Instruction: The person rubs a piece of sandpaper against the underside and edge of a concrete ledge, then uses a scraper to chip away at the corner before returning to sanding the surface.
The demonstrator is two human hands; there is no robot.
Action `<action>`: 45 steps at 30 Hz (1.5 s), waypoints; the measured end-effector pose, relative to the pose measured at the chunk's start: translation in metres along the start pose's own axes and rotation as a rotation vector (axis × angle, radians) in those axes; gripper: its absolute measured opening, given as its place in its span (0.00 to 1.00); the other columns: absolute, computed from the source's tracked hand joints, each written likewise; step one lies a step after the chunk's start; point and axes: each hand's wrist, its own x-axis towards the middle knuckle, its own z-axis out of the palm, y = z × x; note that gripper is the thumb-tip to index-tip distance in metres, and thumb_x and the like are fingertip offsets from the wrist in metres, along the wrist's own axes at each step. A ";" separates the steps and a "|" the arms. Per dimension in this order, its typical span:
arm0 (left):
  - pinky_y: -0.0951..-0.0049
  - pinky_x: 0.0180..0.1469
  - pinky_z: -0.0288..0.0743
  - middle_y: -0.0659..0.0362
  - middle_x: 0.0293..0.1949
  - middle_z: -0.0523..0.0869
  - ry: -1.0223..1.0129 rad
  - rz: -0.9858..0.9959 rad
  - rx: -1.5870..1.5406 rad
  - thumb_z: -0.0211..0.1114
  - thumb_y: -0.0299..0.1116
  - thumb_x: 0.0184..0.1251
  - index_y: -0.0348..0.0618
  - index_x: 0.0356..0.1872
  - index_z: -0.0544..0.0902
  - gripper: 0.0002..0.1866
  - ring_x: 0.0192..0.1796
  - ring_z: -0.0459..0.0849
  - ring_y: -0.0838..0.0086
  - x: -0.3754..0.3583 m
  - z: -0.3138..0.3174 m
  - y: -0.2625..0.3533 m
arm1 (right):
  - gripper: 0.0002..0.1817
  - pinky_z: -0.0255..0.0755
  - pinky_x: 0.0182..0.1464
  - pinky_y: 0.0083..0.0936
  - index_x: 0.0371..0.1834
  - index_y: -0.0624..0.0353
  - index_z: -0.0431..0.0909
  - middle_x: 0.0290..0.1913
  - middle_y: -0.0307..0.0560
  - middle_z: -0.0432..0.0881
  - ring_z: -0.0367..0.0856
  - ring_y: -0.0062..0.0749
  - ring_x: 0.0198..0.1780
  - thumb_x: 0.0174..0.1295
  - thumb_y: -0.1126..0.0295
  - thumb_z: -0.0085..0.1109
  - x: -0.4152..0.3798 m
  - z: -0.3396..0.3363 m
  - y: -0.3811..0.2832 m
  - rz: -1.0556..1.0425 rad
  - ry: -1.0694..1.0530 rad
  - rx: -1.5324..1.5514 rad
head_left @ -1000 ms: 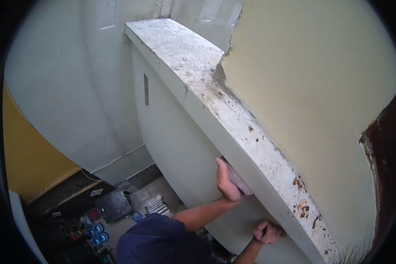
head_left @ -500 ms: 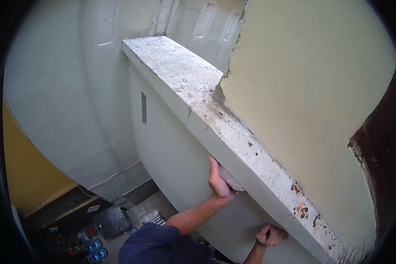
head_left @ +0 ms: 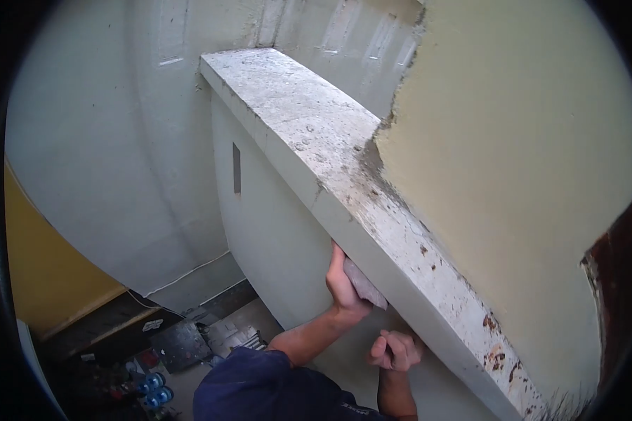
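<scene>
My left hand [head_left: 345, 284] is closed around a flat, greyish-pink block [head_left: 364, 284], holding it against the underside of the white ledge [head_left: 295, 133]. The thumb points up along the ledge's lower edge. Lower right, my right hand [head_left: 395, 351] is closed near the wall below the ledge; what its curled fingers hold, if anything, is hidden. Crumbs and brown stains mark the ledge's rough top.
A cream wall surface [head_left: 512, 140] with a broken edge rises over the ledge on the right. A slot [head_left: 237, 168] cuts the lower wall. Far below at left lie a dark board [head_left: 180, 346] and blue-capped bottles [head_left: 154, 389]. A yellow panel [head_left: 49, 266] stands left.
My right hand has moved left, nearer my left hand. The left hand and block have shifted slightly left and tilted more. The camera view has shifted a little.
</scene>
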 end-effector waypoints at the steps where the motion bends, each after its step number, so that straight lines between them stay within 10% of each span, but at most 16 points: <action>1: 0.70 0.55 0.74 0.61 0.50 0.80 0.046 0.007 0.010 0.40 0.54 0.80 0.46 0.61 0.73 0.25 0.51 0.80 0.72 0.000 0.004 0.002 | 0.05 0.79 0.33 0.32 0.29 0.54 0.79 0.21 0.36 0.78 0.77 0.29 0.20 0.55 0.65 0.61 0.002 0.008 0.004 -0.029 -0.015 -0.057; 23: 0.62 0.60 0.75 0.53 0.53 0.82 -0.184 0.108 -0.052 0.41 0.51 0.78 0.39 0.63 0.73 0.28 0.56 0.81 0.62 0.027 -0.006 0.028 | 0.05 0.73 0.21 0.25 0.28 0.60 0.82 0.19 0.42 0.76 0.75 0.31 0.17 0.54 0.71 0.60 0.007 0.006 0.004 -0.086 -0.099 0.067; 27: 0.63 0.61 0.74 0.54 0.54 0.81 0.066 0.279 0.121 0.37 0.55 0.79 0.39 0.65 0.70 0.31 0.56 0.81 0.64 0.005 0.015 -0.004 | 0.05 0.72 0.21 0.24 0.27 0.59 0.82 0.19 0.42 0.76 0.75 0.32 0.18 0.53 0.71 0.60 0.011 0.011 0.006 -0.117 -0.183 0.056; 30: 0.65 0.60 0.73 0.55 0.54 0.81 0.107 0.316 0.210 0.35 0.59 0.79 0.40 0.64 0.70 0.33 0.56 0.80 0.67 -0.010 0.006 -0.025 | 0.07 0.76 0.26 0.27 0.26 0.60 0.82 0.20 0.44 0.75 0.77 0.34 0.20 0.54 0.69 0.58 0.009 0.011 0.008 -0.118 -0.139 0.099; 33: 0.73 0.48 0.78 0.57 0.48 0.82 0.143 0.283 0.395 0.35 0.60 0.79 0.39 0.62 0.71 0.34 0.46 0.83 0.73 -0.030 0.001 -0.038 | 0.10 0.77 0.58 0.47 0.19 0.59 0.78 0.17 0.41 0.72 0.77 0.31 0.20 0.54 0.68 0.54 0.018 0.017 0.007 -0.126 -0.078 0.268; 36: 0.76 0.38 0.77 0.55 0.38 0.79 0.151 0.308 0.447 0.32 0.67 0.75 0.40 0.40 0.73 0.36 0.37 0.81 0.76 -0.031 -0.014 -0.052 | 0.11 0.79 0.49 0.42 0.22 0.64 0.82 0.22 0.51 0.80 0.82 0.43 0.27 0.50 0.68 0.52 -0.007 0.022 0.013 -0.139 -0.004 0.411; 37: 0.61 0.50 0.76 0.43 0.46 0.79 0.083 0.327 0.405 0.44 0.46 0.80 0.25 0.47 0.73 0.25 0.44 0.82 0.59 -0.033 -0.029 -0.055 | 0.11 0.79 0.49 0.42 0.22 0.64 0.82 0.22 0.51 0.80 0.82 0.43 0.27 0.50 0.68 0.52 -0.012 0.013 0.011 -0.118 -0.017 0.390; 38: 0.61 0.50 0.76 0.43 0.46 0.79 0.087 0.300 0.410 0.44 0.46 0.80 0.25 0.47 0.73 0.25 0.44 0.82 0.59 -0.036 -0.050 -0.069 | 0.12 0.78 0.52 0.44 0.19 0.63 0.80 0.20 0.49 0.79 0.82 0.41 0.25 0.52 0.67 0.53 -0.014 0.006 0.010 -0.071 0.003 0.398; 41: 0.39 0.60 0.63 0.17 0.59 0.65 -0.163 0.643 1.468 0.44 0.08 0.40 -0.01 0.59 0.53 0.37 0.52 0.70 0.25 -0.059 -0.077 -0.101 | 0.14 0.77 0.54 0.43 0.17 0.61 0.78 0.17 0.45 0.75 0.78 0.36 0.21 0.55 0.64 0.56 -0.034 -0.016 0.010 0.074 0.021 0.356; 45: 0.45 0.58 0.68 0.22 0.55 0.71 -0.279 1.290 1.708 0.48 0.10 0.54 0.04 0.62 0.56 0.31 0.51 0.74 0.33 -0.066 -0.109 -0.135 | 0.11 0.73 0.33 0.33 0.19 0.61 0.77 0.17 0.43 0.76 0.73 0.35 0.18 0.55 0.68 0.56 -0.052 -0.048 0.001 0.174 0.138 0.260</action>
